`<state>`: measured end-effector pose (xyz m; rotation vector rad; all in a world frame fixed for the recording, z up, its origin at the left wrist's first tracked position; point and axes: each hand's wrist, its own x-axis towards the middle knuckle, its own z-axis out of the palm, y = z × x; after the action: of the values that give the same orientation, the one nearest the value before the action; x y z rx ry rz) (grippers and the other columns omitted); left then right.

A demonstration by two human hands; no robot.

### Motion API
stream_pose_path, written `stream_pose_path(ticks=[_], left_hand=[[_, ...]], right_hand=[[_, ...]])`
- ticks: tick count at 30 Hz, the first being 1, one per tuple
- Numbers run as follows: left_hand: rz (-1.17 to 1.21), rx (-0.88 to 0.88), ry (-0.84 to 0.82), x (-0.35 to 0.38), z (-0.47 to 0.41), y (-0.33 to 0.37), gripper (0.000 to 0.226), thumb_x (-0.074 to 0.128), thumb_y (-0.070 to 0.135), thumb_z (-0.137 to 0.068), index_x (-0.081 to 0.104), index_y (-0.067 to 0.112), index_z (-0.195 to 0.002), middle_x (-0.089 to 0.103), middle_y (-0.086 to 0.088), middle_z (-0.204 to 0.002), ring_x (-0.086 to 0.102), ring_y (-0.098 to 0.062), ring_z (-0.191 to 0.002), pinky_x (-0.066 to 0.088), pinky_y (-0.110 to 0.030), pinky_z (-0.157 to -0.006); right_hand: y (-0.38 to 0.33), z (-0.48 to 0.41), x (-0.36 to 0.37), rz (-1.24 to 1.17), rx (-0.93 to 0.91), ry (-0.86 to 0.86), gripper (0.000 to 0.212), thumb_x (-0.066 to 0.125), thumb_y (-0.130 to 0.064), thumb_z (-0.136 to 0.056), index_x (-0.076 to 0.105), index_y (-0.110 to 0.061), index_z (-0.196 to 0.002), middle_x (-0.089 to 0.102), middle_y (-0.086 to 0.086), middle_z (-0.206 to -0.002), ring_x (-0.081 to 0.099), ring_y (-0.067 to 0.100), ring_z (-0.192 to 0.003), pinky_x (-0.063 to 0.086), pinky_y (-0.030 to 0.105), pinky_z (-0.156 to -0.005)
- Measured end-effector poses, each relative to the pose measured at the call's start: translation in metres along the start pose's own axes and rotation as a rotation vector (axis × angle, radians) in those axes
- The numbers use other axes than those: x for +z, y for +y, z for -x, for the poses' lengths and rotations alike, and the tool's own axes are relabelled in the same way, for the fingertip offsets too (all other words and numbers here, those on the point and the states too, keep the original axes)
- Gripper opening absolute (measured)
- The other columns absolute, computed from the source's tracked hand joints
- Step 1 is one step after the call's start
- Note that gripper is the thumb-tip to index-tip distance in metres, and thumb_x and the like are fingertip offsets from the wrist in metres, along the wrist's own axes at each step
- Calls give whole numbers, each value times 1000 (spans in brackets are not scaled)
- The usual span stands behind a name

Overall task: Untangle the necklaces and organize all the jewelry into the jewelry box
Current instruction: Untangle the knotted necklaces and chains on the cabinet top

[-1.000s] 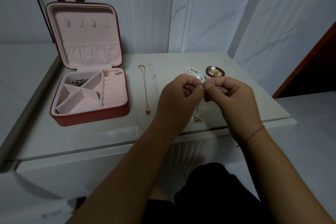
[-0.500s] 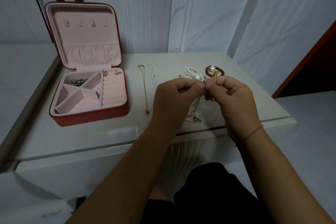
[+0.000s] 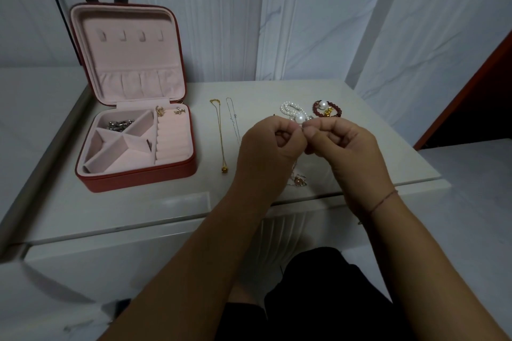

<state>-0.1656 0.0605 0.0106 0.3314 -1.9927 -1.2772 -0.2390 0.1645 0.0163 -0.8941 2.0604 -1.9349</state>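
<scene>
- A thin necklace [image 3: 295, 171] is being pinched between the left hand [image 3: 266, 147] and the right hand [image 3: 349, 152]. Both sets of fingers are curled tight on it just above the table [image 3: 166, 207], and its pendant [image 3: 300, 182] is being rested near the front edge.
- The snag is probably being worked at the fingertips. It is best teased loose with small pulls, since so fine a chain is easily kinked.
- Just to the left, a gold necklace [image 3: 221, 135] and a silver necklace [image 3: 234, 122] are being shown laid straight, side by side and apart. The freed one should be laid likewise.
- Farther back, a pearl bracelet [image 3: 291, 109] and a red bracelet [image 3: 328, 111] are being shown close together.
- At far left, the jewelry box [image 3: 138, 174] is being shown open, with earrings [image 3: 169, 111] inside.
</scene>
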Motion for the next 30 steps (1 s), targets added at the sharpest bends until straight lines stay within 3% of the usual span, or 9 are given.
stream_pose_path(ticks=[3,10,16,20,26,30], left_hand=[[3,-19,-17,1,1,2,12,62,11,-88,58,14,-77,50,14,-59,52,7,-55,38,-6,-52],[-5,-60,-48,1,0,-1,14,59,10,-88,56,15,-76,49,7,-61,47,3,-53,37,-9,-49],[104,-180,-115,2,-2,-1,25,51,17,-94,52,22,-69,49,6,-60,45,1,-50,35,-10,-46],[98,-227,-157,3,-4,-4,24,43,30,-93,51,22,-72,50,3,-66,43,-4,-56,38,-16,-52],[115,-238,-180,3,-4,-1,24,35,37,-76,52,21,-69,48,0,-65,43,-12,-61,39,-30,-61],[214,-281,-185,2,-3,1,38,39,36,-79,59,4,-77,50,-15,-73,45,-20,-69,42,-41,-67]], right_hand=[[-1,0,1,39,-30,1,9,65,-7,-86,71,-8,-92,71,13,-84,65,13,-73,56,23,-74],[-2,-1,2,186,-99,37,5,68,-7,-83,71,-11,-84,68,11,-76,63,32,-75,57,34,-72],[-2,-1,5,95,-106,18,6,67,-1,-83,69,-6,-86,67,18,-77,62,38,-77,56,36,-74],[-2,0,4,67,-100,-42,16,67,-1,-84,71,-11,-95,69,17,-86,63,32,-80,57,28,-79],[-1,-2,2,71,-97,-61,13,70,-1,-81,69,-13,-88,69,2,-80,60,5,-69,52,16,-72],[0,-2,0,-48,-10,-46,12,67,0,-82,68,-11,-87,68,0,-75,61,5,-69,51,16,-70]])
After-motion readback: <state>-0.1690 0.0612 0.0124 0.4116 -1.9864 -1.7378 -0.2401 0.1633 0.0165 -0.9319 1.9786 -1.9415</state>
